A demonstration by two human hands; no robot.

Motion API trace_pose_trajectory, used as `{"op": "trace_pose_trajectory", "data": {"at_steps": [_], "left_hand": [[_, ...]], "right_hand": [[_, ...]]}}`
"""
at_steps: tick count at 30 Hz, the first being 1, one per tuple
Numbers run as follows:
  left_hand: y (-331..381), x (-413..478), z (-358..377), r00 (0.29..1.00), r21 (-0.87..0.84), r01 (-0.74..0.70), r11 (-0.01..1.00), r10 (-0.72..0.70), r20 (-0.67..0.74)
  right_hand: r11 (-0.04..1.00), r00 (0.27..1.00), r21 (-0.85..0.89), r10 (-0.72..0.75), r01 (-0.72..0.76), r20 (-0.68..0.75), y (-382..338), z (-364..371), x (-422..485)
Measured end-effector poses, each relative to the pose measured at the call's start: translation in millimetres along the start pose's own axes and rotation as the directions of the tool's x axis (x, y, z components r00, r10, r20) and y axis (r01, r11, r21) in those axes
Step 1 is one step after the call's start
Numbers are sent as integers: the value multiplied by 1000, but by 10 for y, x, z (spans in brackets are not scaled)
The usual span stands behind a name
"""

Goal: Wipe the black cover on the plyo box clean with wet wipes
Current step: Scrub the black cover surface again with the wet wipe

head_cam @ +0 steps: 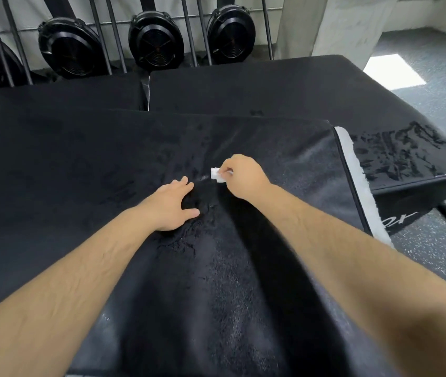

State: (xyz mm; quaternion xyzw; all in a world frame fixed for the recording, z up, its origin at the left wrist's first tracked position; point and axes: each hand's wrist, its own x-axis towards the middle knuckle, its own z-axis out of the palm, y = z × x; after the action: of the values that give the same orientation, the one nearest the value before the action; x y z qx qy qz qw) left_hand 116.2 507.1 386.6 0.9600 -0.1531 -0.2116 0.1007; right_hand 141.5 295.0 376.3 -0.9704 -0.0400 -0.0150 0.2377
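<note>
The black cover [284, 281] lies spread over the plyo box and fills most of the view, with damp streaks and a raised fold running down its middle. My right hand [243, 176] pinches a small folded white wet wipe [215, 174] against the cover near the fold's top. My left hand [174, 206] rests flat on the cover just left of the fold, fingers spread, holding nothing. A white fleecy strip [363, 191] shows along the cover's right edge.
More black padded boxes [243, 85] stand behind, and another with white lettering [407, 186] sits lower right. Several black fan-wheel machines [155, 40] lean against the back wall. Speckled grey rubber floor [434, 254] lies to the right, with a bright light patch.
</note>
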Motion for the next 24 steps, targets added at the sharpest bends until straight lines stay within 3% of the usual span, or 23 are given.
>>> {"op": "trace_pose_trajectory", "data": {"at_steps": [2, 5, 7, 12, 15, 18, 22, 24], "left_hand": [[4, 0, 21, 1000, -2, 5, 1000, -5, -3], [-24, 1, 36, 1000, -20, -9, 1000, 9, -1], [-31, 2, 29, 1000, -33, -19, 999, 19, -2], [23, -115, 56, 998, -42, -31, 999, 29, -48], [-2, -294, 168, 993, -58, -48, 997, 41, -111], [-86, -412, 311, 986, -36, -107, 994, 101, -129], [-98, -396, 342, 987, -36, -107, 994, 102, -121], [-80, -402, 344, 988, -21, -105, 994, 102, -114]], "right_hand": [[999, 999, -10, 39, -39, -36, -40, 72, -33], [986, 989, 70, -147, 148, -18, -205, 244, -525], [971, 979, 139, -201, 197, 19, -176, 228, -703], [998, 996, 37, 60, -58, -67, -95, 99, -353], [994, 994, -2, -111, 111, -12, -306, 218, -733], [971, 977, 109, -214, 213, -2, -228, 234, -1066], [997, 996, 69, -21, 27, -86, -104, 144, -776], [997, 994, 71, -6, 14, -106, -201, 216, -844]]}}
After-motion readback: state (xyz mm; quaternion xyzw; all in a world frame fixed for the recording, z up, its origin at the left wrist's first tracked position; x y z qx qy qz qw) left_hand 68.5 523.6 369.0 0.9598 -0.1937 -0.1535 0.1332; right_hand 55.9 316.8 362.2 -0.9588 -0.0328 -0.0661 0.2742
